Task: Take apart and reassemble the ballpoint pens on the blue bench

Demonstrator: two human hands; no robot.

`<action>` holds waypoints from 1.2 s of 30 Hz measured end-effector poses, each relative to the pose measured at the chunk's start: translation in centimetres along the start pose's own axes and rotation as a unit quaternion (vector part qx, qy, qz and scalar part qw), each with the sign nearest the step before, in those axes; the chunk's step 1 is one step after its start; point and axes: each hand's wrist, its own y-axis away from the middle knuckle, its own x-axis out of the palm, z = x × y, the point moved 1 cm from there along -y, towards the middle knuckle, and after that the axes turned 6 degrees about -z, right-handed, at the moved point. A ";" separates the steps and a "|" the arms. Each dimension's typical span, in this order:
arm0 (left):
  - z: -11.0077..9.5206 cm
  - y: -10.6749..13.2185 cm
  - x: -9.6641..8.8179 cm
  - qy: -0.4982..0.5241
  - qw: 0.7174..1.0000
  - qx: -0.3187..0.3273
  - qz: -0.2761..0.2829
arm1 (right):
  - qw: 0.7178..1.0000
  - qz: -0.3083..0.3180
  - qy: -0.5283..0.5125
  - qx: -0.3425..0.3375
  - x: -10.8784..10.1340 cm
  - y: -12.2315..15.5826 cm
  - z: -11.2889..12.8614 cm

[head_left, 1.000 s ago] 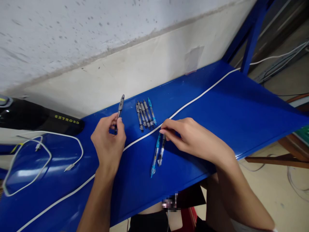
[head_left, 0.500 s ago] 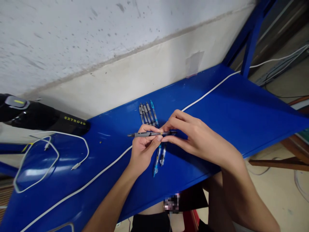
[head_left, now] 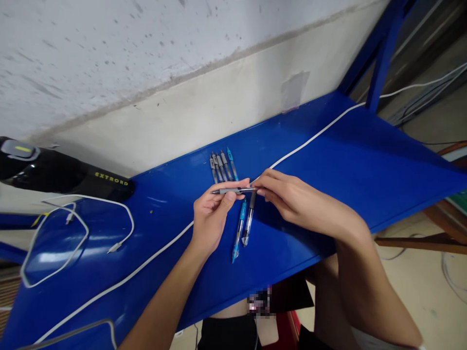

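Note:
My left hand holds a grey-gripped pen level between thumb and fingers, and the fingertips of my right hand pinch the pen's right end. Just beyond them, a tight row of several pens lies on the blue metal shelf. Below the held pen are a blue pen and a clear pen with a dark end, lying side by side. My right fingers partly overhang the top of the clear pen.
A white cable runs along the shelf, passing beneath my hands. At the left lie a looped white cable with a small connector and a black case marked EXTRORD. A concrete wall rises behind the shelf.
The grey-gripped pen has swung from upright to level and moved right. My right hand has left the two lying pens and joined the pen's end. Those two pens have not moved.

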 end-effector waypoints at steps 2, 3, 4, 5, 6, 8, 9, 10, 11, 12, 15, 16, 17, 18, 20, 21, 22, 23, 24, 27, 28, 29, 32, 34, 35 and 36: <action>0.0 -0.1 -0.1 -0.010 0.999 0.005 -0.030 | 1.000 0.004 -0.009 -0.009 0.3 -0.3 -0.1; 0.1 -0.1 -0.1 -0.012 0.999 0.007 -0.047 | 1.000 0.004 -0.014 -0.017 0.4 -0.4 -0.1; 0.2 -0.1 -0.2 -0.013 0.998 0.011 -0.064 | 1.000 0.003 -0.018 -0.024 0.5 -0.6 -0.1; 0.2 -0.2 -0.3 -0.014 0.997 0.015 -0.080 | 0.999 -0.002 -0.018 -0.030 0.7 -0.7 -0.1; 0.3 -0.2 -0.4 -0.015 0.995 0.019 -0.094 | 0.999 -0.010 -0.014 -0.036 0.8 -0.9 0.0; 0.5 -0.3 -0.7 -0.014 0.992 0.026 -0.120 | 0.999 -0.025 0.001 -0.044 1.0 -1.1 0.2; 0.5 -0.3 -0.8 -0.012 0.991 0.027 -0.129 | 0.998 -0.033 0.009 -0.046 1.1 -1.1 0.3; 0.6 -0.4 -0.8 -0.010 0.991 0.026 -0.134 | 0.998 -0.040 0.016 -0.047 1.2 -1.1 0.3; 0.6 -0.4 -0.9 -0.008 0.990 0.024 -0.136 | 0.998 -0.046 0.020 -0.047 1.2 -1.1 0.4; 0.6 -0.4 -0.9 -0.007 0.991 0.023 -0.135 | 0.997 -0.052 0.022 -0.046 1.2 -1.1 0.4; 0.4 -0.4 -0.8 -0.010 0.993 0.025 -0.115 | 0.997 -0.063 0.020 -0.031 1.0 -1.0 0.3; 0.3 -0.4 -0.8 -0.010 0.994 0.027 -0.106 | 0.997 -0.065 0.019 -0.024 0.9 -1.0 0.2; 0.3 -0.4 -0.7 -0.009 0.995 0.027 -0.098 | 0.998 -0.066 0.017 -0.019 0.8 -1.0 0.1; 0.2 -0.5 -0.7 -0.007 0.996 0.026 -0.090 | 0.998 -0.066 0.015 -0.016 0.7 -1.0 0.0; 0.0 -0.5 -0.7 0.001 0.996 0.025 -0.080 | 0.998 -0.067 0.014 -0.017 0.6 -1.0 -0.3; 0.0 -0.6 -0.7 0.004 0.997 0.026 -0.079 | 0.997 -0.067 0.013 -0.020 0.6 -1.0 -0.4; -0.1 -0.6 -0.7 0.003 0.996 0.027 -0.081 | 0.997 -0.067 0.013 -0.023 0.6 -1.0 -0.5; -0.1 -0.6 -0.7 0.000 0.996 0.030 -0.085 | 0.997 -0.066 0.013 -0.028 0.6 -1.0 -0.5; -0.1 -0.6 -0.7 -0.005 0.995 0.033 -0.092 | 0.997 -0.063 0.012 -0.032 0.6 -1.0 -0.6; -0.1 -0.6 -0.8 -0.024 0.991 0.040 -0.128 | 0.997 -0.054 0.013 -0.046 0.8 -0.9 -0.6; 0.0 -0.5 -0.9 -0.031 0.988 0.044 -0.144 | 0.997 -0.055 0.015 -0.050 0.8 -0.8 -0.6; 0.0 -0.5 -1.0 -0.038 0.985 0.046 -0.159 | 0.997 -0.058 0.017 -0.053 0.8 -0.8 -0.6; 0.3 -0.6 -1.3 -0.050 0.983 0.038 -0.174 | 0.995 -0.074 0.025 -0.057 0.9 -0.7 -0.5; 0.4 -0.6 -1.4 -0.041 0.986 0.036 -0.158 | 0.995 -0.084 0.025 -0.056 0.9 -0.7 -0.5; 0.4 -0.6 -1.4 -0.034 0.988 0.040 -0.146 | 0.994 -0.088 0.025 -0.056 0.8 -0.8 -0.5; 0.4 -0.6 -1.4 -0.028 0.990 0.045 -0.131 | 0.994 -0.091 0.026 -0.054 0.8 -0.8 -0.5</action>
